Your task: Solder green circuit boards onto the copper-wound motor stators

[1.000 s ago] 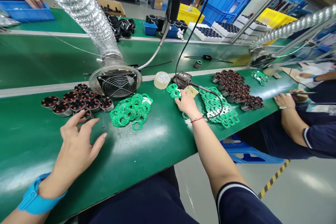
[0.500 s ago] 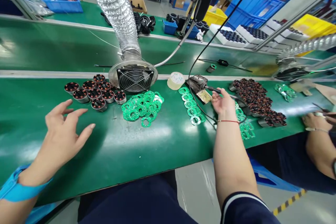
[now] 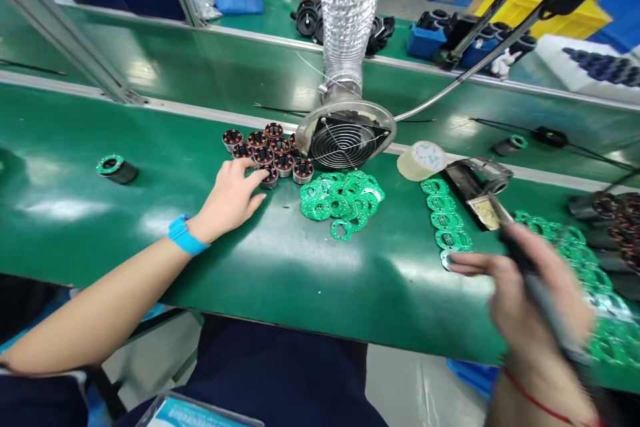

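Observation:
My left hand [image 3: 233,193], with a blue band at the wrist, reaches to the cluster of copper-wound motor stators [image 3: 263,156]. Its thumb and forefinger are apart beside the nearest stator [image 3: 270,178]; whether they touch it I cannot tell. My right hand [image 3: 535,293] is blurred and grips a soldering iron [image 3: 520,250] by its dark handle. The iron's tip end is near the sponge [image 3: 485,212] of the iron stand [image 3: 467,187]. Outstretched fingers of that hand are at the near end of a row of green ring-shaped circuit boards [image 3: 447,220].
A loose pile of green ring boards [image 3: 345,197] lies mid-table below a fume extractor fan [image 3: 345,140]. A stator with a green board on it [image 3: 117,169] lies at left. A round translucent tub [image 3: 423,160] stands beside the iron stand. More stators [image 3: 615,220] are at far right.
The view has swung left. My left hand has moved forward to the stators. My right hand has drawn the soldering iron back from its stand and has its fingers by the row of boards.

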Demonstrator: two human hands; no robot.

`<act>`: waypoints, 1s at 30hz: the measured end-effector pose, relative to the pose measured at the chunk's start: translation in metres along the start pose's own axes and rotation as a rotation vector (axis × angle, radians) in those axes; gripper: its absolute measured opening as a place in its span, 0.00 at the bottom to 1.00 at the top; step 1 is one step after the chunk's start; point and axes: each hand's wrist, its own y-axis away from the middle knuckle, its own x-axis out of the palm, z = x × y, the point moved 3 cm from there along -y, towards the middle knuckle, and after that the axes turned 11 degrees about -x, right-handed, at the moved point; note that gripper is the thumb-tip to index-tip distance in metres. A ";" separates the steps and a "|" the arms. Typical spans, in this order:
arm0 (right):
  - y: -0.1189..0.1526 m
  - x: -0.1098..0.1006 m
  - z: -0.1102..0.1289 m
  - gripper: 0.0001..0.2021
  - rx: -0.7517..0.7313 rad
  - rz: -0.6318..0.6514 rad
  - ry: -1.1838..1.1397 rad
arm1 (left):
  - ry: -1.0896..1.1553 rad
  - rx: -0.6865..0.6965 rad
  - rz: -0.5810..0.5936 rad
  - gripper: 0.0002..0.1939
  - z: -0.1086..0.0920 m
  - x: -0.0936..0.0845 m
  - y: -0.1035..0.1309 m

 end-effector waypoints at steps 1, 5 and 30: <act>-0.003 0.019 0.005 0.13 0.024 -0.012 0.030 | -0.025 0.004 0.005 0.14 -0.003 0.002 -0.003; -0.013 0.092 0.033 0.09 -0.185 0.181 0.014 | 0.021 0.092 0.036 0.10 -0.005 0.001 0.004; -0.008 0.163 0.074 0.20 -0.303 0.517 0.118 | 0.400 0.258 0.525 0.18 -0.042 0.006 0.027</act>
